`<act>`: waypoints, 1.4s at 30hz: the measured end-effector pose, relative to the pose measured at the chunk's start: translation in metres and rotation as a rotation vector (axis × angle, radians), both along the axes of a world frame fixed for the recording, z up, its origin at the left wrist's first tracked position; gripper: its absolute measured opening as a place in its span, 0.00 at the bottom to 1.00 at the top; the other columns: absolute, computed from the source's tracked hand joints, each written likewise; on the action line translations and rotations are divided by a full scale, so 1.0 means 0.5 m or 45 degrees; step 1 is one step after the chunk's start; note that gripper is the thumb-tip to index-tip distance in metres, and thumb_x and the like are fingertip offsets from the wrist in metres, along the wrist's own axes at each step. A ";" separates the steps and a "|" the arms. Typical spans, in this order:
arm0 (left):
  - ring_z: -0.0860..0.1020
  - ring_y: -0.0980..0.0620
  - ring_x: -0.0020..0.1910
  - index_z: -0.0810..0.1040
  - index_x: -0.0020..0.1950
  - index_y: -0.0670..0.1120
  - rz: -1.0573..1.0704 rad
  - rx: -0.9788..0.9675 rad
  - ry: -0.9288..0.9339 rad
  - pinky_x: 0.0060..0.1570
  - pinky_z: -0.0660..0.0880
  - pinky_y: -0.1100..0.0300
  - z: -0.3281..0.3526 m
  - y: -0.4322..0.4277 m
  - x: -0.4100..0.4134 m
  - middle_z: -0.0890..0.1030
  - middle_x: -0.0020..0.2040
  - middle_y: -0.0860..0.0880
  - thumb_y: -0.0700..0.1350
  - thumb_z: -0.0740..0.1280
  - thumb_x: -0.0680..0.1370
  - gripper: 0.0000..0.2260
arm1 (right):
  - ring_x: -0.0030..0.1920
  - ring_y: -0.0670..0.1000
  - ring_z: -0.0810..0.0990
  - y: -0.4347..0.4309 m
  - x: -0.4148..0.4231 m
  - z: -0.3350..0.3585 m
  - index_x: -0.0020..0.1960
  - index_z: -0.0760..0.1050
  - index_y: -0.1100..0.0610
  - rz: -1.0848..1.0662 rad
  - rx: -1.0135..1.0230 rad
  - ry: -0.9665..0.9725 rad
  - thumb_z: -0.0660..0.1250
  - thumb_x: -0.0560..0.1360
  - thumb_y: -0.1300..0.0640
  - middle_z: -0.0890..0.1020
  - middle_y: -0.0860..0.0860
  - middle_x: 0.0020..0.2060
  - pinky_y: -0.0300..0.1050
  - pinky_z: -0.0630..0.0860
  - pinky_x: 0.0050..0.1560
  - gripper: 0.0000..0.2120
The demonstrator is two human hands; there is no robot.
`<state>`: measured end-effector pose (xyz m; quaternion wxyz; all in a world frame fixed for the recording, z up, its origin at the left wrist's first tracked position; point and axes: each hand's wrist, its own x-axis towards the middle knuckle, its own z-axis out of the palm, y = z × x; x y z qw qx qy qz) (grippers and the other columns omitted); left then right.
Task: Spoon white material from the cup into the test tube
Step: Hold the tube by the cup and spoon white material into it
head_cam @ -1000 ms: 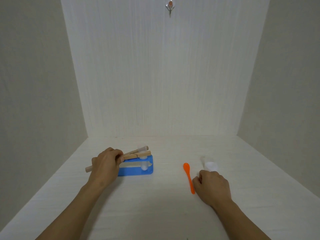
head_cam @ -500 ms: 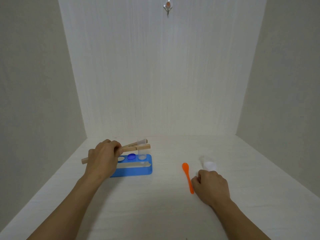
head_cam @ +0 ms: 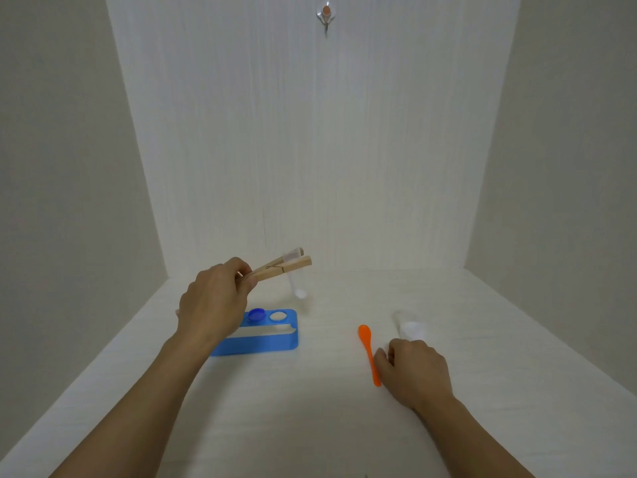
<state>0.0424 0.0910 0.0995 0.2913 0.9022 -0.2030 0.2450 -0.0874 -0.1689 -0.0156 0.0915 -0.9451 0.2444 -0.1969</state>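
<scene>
My left hand (head_cam: 213,305) grips a wooden clamp (head_cam: 281,267) whose jaws pinch a clear test tube (head_cam: 295,282). The tube hangs in the air above the blue rack (head_cam: 262,343), with a little white material at its rounded bottom. An orange spoon (head_cam: 369,353) lies on the white table, bowl pointing away from me. My right hand (head_cam: 413,376) rests on the table with curled fingers, its fingertips touching the spoon's handle. Just beyond that hand stands a small clear cup (head_cam: 410,328) holding white material.
The blue rack carries a dark blue cap (head_cam: 256,315) and an open hole (head_cam: 278,316) on its top. White walls close in on the left, right and back; a hook (head_cam: 325,15) hangs high on the back wall.
My left hand has lifted the clamp and the tube up out of the rack and slightly right. My right hand has stayed by the spoon.
</scene>
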 end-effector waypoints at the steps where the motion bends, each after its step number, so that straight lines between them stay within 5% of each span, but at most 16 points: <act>1: 0.75 0.51 0.31 0.74 0.45 0.54 -0.017 -0.004 0.023 0.29 0.72 0.55 0.001 -0.007 -0.004 0.79 0.35 0.53 0.54 0.61 0.78 0.06 | 0.27 0.48 0.70 0.001 -0.001 0.000 0.30 0.64 0.51 0.007 -0.004 0.002 0.56 0.77 0.42 0.71 0.46 0.26 0.42 0.68 0.32 0.21; 9: 0.77 0.50 0.30 0.75 0.43 0.52 -0.337 -0.324 0.476 0.33 0.77 0.52 -0.011 -0.090 -0.037 0.82 0.36 0.48 0.49 0.65 0.76 0.03 | 0.30 0.47 0.73 0.001 -0.004 0.002 0.31 0.69 0.50 0.089 0.016 -0.001 0.59 0.71 0.32 0.75 0.46 0.29 0.42 0.69 0.35 0.23; 17: 0.76 0.50 0.38 0.75 0.52 0.46 -0.441 -0.555 0.820 0.39 0.76 0.55 -0.053 -0.188 -0.062 0.80 0.47 0.46 0.42 0.59 0.78 0.06 | 0.28 0.44 0.71 0.006 -0.006 0.009 0.30 0.65 0.48 0.144 0.055 0.060 0.60 0.69 0.33 0.71 0.45 0.26 0.38 0.64 0.32 0.20; 25: 0.80 0.51 0.41 0.72 0.64 0.46 -0.450 -0.590 0.823 0.33 0.76 0.68 -0.112 -0.253 -0.075 0.78 0.54 0.48 0.39 0.60 0.79 0.14 | 0.31 0.45 0.74 0.008 -0.005 0.019 0.34 0.72 0.49 0.157 0.098 0.100 0.62 0.69 0.40 0.73 0.46 0.28 0.37 0.66 0.33 0.13; 32: 0.79 0.52 0.36 0.71 0.66 0.49 -0.420 -0.586 0.753 0.24 0.71 0.73 -0.159 -0.288 -0.078 0.78 0.52 0.48 0.42 0.62 0.78 0.16 | 0.28 0.45 0.70 0.011 -0.008 0.029 0.32 0.67 0.49 0.147 0.124 0.129 0.62 0.71 0.43 0.72 0.47 0.27 0.36 0.62 0.30 0.14; 38: 0.78 0.55 0.40 0.70 0.67 0.50 -0.437 -0.531 0.679 0.42 0.78 0.63 -0.192 -0.289 -0.075 0.79 0.54 0.50 0.43 0.62 0.79 0.17 | 0.29 0.44 0.70 0.013 -0.004 0.026 0.31 0.64 0.47 0.117 0.149 0.097 0.62 0.71 0.44 0.71 0.46 0.27 0.36 0.61 0.31 0.14; 42: 0.78 0.50 0.52 0.70 0.67 0.49 -0.426 -0.510 0.674 0.55 0.77 0.58 -0.196 -0.286 -0.074 0.78 0.61 0.50 0.43 0.62 0.79 0.17 | 0.30 0.46 0.72 0.009 -0.004 0.019 0.33 0.66 0.48 0.103 0.141 0.016 0.61 0.71 0.45 0.72 0.46 0.28 0.38 0.68 0.32 0.11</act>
